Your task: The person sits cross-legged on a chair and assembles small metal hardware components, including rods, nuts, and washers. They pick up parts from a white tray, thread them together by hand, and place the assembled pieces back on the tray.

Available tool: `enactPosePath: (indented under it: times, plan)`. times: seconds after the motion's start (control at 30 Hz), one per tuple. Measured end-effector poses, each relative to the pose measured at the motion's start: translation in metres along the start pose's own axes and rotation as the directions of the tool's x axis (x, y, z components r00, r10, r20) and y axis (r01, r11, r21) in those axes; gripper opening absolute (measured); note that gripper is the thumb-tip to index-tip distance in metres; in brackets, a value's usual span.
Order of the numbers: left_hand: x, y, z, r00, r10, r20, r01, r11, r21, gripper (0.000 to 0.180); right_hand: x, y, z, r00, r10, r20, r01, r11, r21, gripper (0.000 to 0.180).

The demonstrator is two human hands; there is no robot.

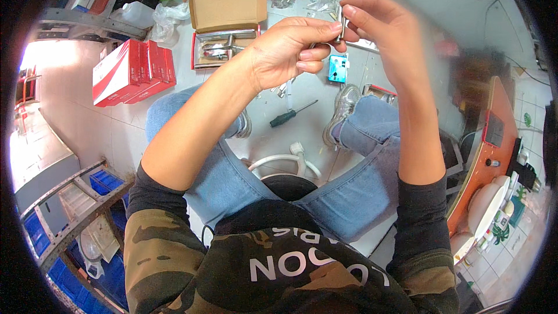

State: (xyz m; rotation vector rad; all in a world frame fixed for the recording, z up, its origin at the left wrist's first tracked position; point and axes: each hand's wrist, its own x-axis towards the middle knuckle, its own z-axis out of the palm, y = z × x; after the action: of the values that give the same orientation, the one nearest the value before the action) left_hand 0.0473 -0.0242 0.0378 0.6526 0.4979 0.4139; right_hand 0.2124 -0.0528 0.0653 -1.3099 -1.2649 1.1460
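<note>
Head view: left hand (288,49) and right hand (386,23) both pinch 1 metal cylinder (340,17) above the floor (276,141). Looks midway, imo: box (226,4) open, screwdriver (285,117) idle; what's left, can't tell.

Pale grey tiles pave the floor (273,136) around us, their thin joints dark against the sheen. Hard white glare (46,52) pours in between nine and ten o'clock; whether through a door or a window, I can't tell. At ten stands a grey shelf (93,20), and at eight a worn metal rack (87,222) with blue plastic bins (106,181). Toward three, an orange-brown surface (504,104) fronts white tiles (526,102) with green leaf prints (501,232).
</note>
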Motion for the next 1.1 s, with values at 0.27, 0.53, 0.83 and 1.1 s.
enactPosePath:
  times: [0.27, 0.53, 0.83, 1.1]
  plan:
    - [0.012, 0.005, -0.007, 0.999, 0.017, -0.031, -0.012, 0.991, 0.132, 0.029, 0.012, 0.013, -0.008, 0.996, 0.078, 0.054, -0.086, 0.98, 0.18, 0.019]
    - [0.01, 0.008, -0.004, 0.992, 0.102, -0.075, -0.073, 0.944, 0.323, 0.033, 0.015, 0.013, -0.01, 0.999, -0.02, 0.042, 0.012, 0.986, 0.167, 0.018]
    - [0.01, 0.008, -0.006, 0.993, 0.099, -0.066, -0.074, 0.947, 0.312, 0.032, 0.017, 0.013, -0.005, 0.999, 0.032, -0.021, -0.028, 0.985, 0.173, 0.02]
    - [0.013, 0.006, -0.008, 0.999, 0.033, -0.033, -0.026, 0.983, 0.181, 0.03, 0.014, 0.009, -0.005, 0.997, 0.059, -0.049, -0.054, 0.993, 0.106, 0.024]
